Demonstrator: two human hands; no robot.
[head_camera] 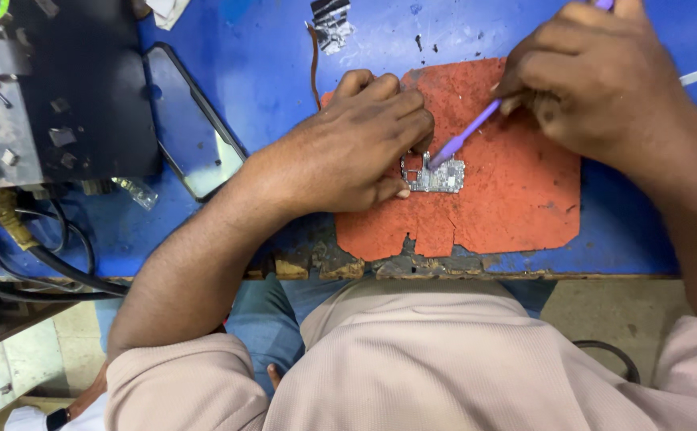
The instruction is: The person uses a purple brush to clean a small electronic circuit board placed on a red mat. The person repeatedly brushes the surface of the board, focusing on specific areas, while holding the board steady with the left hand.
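A blue counter point(269, 72) carries an orange mat point(516, 191). Left of the mat lies a phone point(193, 124). On the mat, the left hand point(348, 152) presses down on a small circuit board point(436, 175), fingers curled on its left edge. The right hand point(596, 76), above the mat's right half, grips a purple tool point(464, 137), its tip touching the board.

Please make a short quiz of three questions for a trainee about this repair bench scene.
1. True or false: the left hand presses the small circuit board onto the red mat.
2. What colour is the thin tool held by the right hand? A green, B purple, C yellow
3. Fill in: the phone frame lies on the ___ table.

Key: 1 true; 2 B; 3 blue
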